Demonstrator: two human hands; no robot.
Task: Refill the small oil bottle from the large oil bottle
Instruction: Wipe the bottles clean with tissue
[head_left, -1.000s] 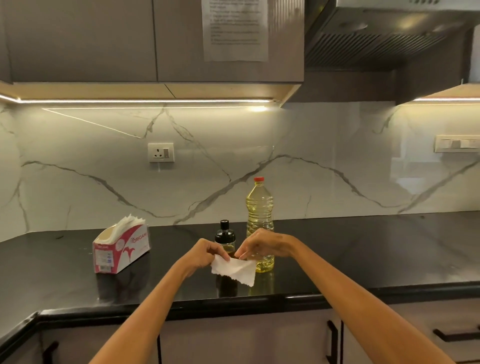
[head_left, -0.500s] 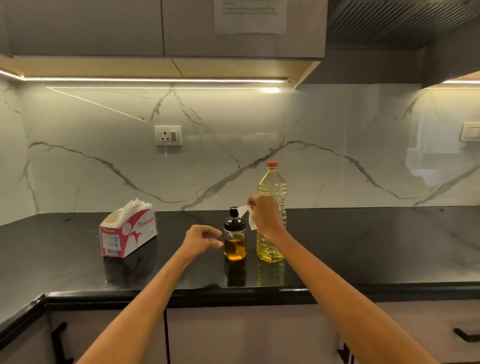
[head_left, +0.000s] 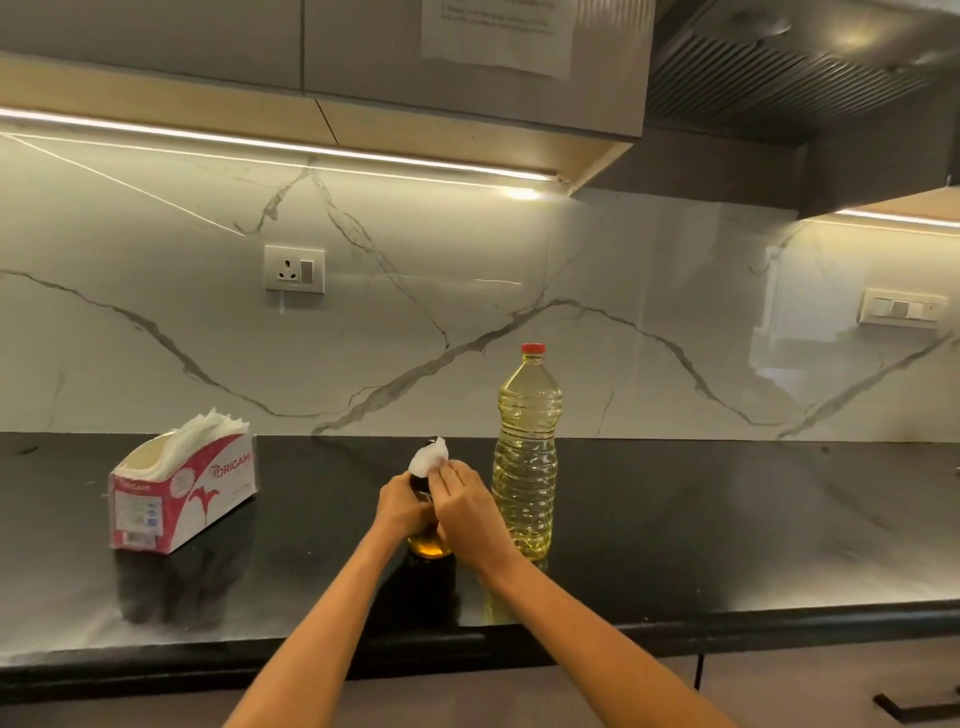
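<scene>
Tissue (head_left: 429, 458) now pressed onto small bottle (head_left: 429, 543) cap.

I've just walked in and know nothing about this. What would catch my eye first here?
Two hands meet at the small oil bottle mid-counter: the left hand grips it while the right hand presses a white tissue to its top. Just right stands the tall large oil bottle with its red cap on; a tissue box sits to the left.

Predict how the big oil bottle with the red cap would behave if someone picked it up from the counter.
The big oil bottle looks nearly full, so it is probably heavy for its size. Its thin ribbed clear wall may give a little under a squeeze. Tall and narrow, it could tip if pushed near the red cap.
</scene>
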